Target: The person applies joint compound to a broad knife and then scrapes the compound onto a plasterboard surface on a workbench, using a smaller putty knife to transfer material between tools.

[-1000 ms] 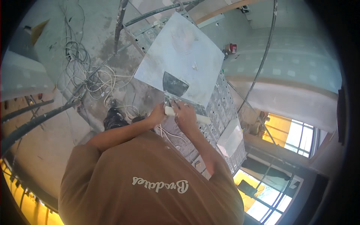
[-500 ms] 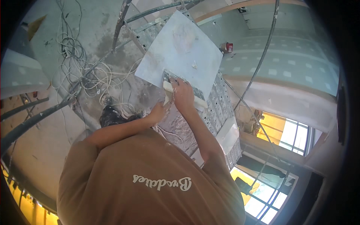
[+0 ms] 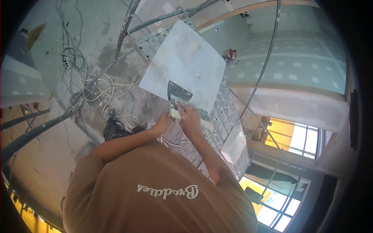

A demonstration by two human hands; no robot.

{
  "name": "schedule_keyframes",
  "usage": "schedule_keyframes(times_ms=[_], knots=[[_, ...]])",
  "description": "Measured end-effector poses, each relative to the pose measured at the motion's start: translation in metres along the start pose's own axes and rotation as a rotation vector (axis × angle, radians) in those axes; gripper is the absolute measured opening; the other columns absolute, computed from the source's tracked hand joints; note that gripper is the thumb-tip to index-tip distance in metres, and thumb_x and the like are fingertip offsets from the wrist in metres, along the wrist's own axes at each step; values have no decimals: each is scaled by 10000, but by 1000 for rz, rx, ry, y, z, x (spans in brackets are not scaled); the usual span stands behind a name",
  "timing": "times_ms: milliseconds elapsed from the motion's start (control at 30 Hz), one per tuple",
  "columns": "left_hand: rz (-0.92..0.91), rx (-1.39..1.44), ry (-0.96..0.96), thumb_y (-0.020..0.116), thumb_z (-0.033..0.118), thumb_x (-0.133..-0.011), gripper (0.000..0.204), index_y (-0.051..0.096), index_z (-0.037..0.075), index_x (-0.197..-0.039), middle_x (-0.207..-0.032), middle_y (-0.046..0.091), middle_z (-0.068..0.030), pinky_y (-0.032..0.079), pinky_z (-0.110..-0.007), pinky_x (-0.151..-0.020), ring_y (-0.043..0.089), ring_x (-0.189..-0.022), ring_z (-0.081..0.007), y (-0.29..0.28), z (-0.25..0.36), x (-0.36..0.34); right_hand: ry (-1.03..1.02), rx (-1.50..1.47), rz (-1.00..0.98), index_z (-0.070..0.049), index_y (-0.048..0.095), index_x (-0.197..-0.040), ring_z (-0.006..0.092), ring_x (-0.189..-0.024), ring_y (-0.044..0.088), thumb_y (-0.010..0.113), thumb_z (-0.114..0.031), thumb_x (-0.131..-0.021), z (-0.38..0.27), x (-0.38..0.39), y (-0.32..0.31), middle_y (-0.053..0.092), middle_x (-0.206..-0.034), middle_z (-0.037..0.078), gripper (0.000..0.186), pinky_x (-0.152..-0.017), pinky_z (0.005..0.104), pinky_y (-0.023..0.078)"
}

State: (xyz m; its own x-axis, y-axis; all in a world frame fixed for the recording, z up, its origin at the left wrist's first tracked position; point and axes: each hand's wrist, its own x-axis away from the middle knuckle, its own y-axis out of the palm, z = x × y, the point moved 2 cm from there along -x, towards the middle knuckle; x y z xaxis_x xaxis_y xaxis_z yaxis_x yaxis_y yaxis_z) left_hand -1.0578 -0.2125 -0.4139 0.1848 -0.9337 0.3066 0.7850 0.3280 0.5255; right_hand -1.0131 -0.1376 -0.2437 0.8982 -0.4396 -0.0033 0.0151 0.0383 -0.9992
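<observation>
A: What changed over the last second?

B: The wide smoothing blade (image 3: 204,115) went up onto the pale square board (image 3: 186,58), and is now drawn back to the board's near edge. Half a second ago it covered the dark four-sided patch (image 3: 180,91); that patch shows again, just beyond the blade. Cannot tell if it is a cut-out, a stain or a reflection.

A: Meaning for the work in hand?

B: My reading: a short out-and-back stroke, this moment falling at its near end. Judgement only. No fresh material is discernible on the blade at this scale.

A: Blade relative to the fingers?

B: Under the right hand (image 3: 189,119), fingers laid over it and grasping. The blade's dark strip runs out past the fingers to the right; the pale handle end (image 3: 175,113) sticks out to their left.

A: Left hand?

B: The left hand (image 3: 163,123) is just beside that pale end, fingers curled. Contact uncertain; cannot tell whether they grip anything.

A: Support?

B: A perforated metal scaffold plank (image 3: 227,106) shows along the board's right side. Whether the board rests flat on it: not resolved.
</observation>
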Motion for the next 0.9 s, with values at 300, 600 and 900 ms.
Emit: schedule_keyframes(times_ms=[300, 600, 900], knots=[[-210, -65, -166, 583, 304, -1022, 325, 589, 3, -1144, -910, 629, -115, 487, -403, -613, 595, -719, -209, 0, 75, 25, 270, -62, 309, -83, 661, -1238, 389, -1069, 623, 569, 62, -701, 64, -16, -82, 647, -1188, 157, 563, -903, 447, 518], [-87, -651, 101, 630, 158, -1000, 442, 413, -10, -1347, -952, 626, -115, 473, -283, -589, 608, -753, -148, -7, 115, 45, 394, -85, 303, -89, 634, -1302, 362, -1071, 617, 641, 4, -697, 55, 78, -86, 650, -1167, 159, 613, -924, 455, 487], [-43, 68, -117, 599, 197, -1023, 428, 428, 22, -1375, -1048, 613, -53, 518, -285, -677, 600, -838, -126, 18, 38, 16, 227, -49, -62, -89, 583, -1368, 309, -1116, 603, 680, -21, -716, 12, 70, -18, 645, -1203, 132, 663, -959, 438, 457]])
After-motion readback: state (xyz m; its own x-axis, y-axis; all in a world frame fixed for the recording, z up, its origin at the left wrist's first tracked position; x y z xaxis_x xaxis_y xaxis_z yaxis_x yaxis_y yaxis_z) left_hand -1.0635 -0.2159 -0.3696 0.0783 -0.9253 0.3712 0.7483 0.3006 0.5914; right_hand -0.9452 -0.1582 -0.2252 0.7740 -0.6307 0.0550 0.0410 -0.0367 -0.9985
